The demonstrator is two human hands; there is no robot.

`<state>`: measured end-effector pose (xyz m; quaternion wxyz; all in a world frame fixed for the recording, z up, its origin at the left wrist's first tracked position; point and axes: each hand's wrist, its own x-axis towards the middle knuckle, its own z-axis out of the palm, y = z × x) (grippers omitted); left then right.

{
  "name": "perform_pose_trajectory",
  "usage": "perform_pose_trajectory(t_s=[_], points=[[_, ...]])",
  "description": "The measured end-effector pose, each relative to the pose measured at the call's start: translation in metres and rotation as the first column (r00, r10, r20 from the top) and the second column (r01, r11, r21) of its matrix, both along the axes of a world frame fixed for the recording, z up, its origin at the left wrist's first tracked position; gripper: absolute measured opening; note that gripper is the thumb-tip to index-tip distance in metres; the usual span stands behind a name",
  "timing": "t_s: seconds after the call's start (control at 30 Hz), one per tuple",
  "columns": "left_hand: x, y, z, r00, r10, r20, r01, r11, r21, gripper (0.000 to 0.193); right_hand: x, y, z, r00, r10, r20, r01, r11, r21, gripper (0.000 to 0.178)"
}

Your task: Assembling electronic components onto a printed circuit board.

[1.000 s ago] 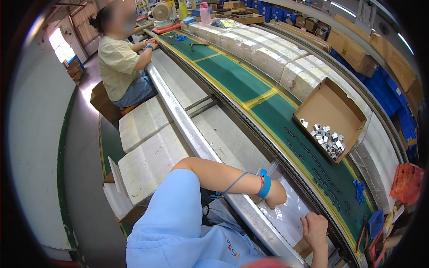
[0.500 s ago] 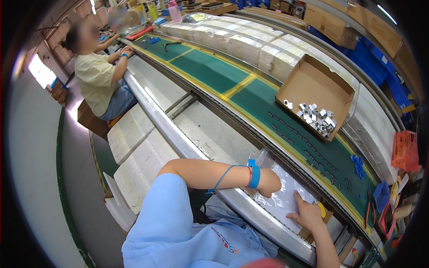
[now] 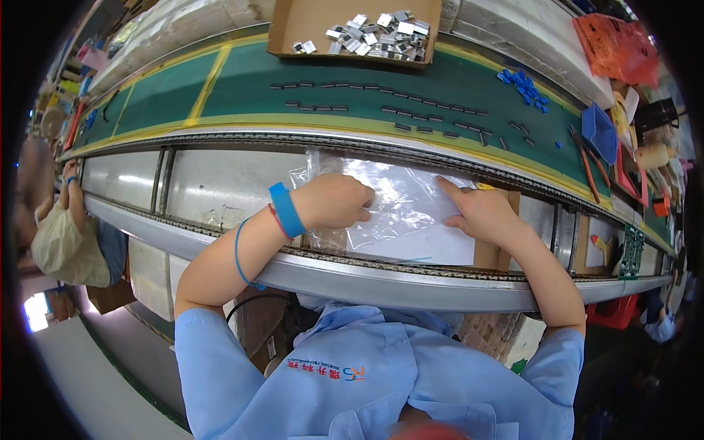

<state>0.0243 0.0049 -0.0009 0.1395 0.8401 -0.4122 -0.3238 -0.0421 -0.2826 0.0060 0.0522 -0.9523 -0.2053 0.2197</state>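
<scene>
A clear plastic bag (image 3: 392, 209) lies wrinkled over a white sheet (image 3: 449, 251) in the channel between the metal rails before me. My left hand (image 3: 336, 201), with a blue wrist strap (image 3: 287, 210), has its fingers curled in at the bag's left part, closed on the film. To its right, my right hand (image 3: 480, 214) rests on the sheet's right part. Its index finger and thumb are spread apart, the fingertip at the bag's far right edge. Brown cardboard (image 3: 491, 254) shows beside the sheet, close to my right wrist.
Beyond the rail, rows of black chips (image 3: 418, 95) lie on the green mat (image 3: 249, 84). A cardboard box (image 3: 308, 22) holds small silvery parts. Blue pieces (image 3: 524, 88), a blue bin (image 3: 600, 136) and red-handled pliers (image 3: 589, 165) are at right. A co-worker (image 3: 70, 227) sits at far left.
My view has swung to the right and squared up to the rails. Both hands stay at the bag and sheet, the right one still with index finger and thumb spread.
</scene>
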Motion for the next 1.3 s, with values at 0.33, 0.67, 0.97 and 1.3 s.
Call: perform_pose_trajectory(t_s=[0.33,0.67,0.97,1.3], points=[[0.001,0.002,0.0,0.998,0.021,-0.065,-0.021,1.0,-0.008,0.026,-0.004,-0.01,-0.006,0.997,0.048,0.054,-0.051,0.997,0.063,0.07],[0.003,0.003,-0.002,0.997,0.036,-0.069,-0.036,0.999,0.003,0.028,-0.001,-0.003,0.001,0.998,0.033,-0.048,-0.033,0.999,0.009,0.071],[0.005,0.002,-0.003,0.997,0.034,-0.07,-0.034,0.999,-0.007,0.026,-0.002,-0.003,0.0,0.998,0.06,-0.016,-0.059,0.997,0.046,0.068],[0.003,-0.001,0.002,0.997,0.037,-0.072,-0.032,0.997,0.072,0.026,-0.004,0.012,-0.004,0.992,0.127,-0.008,-0.123,0.972,0.2,0.042]])
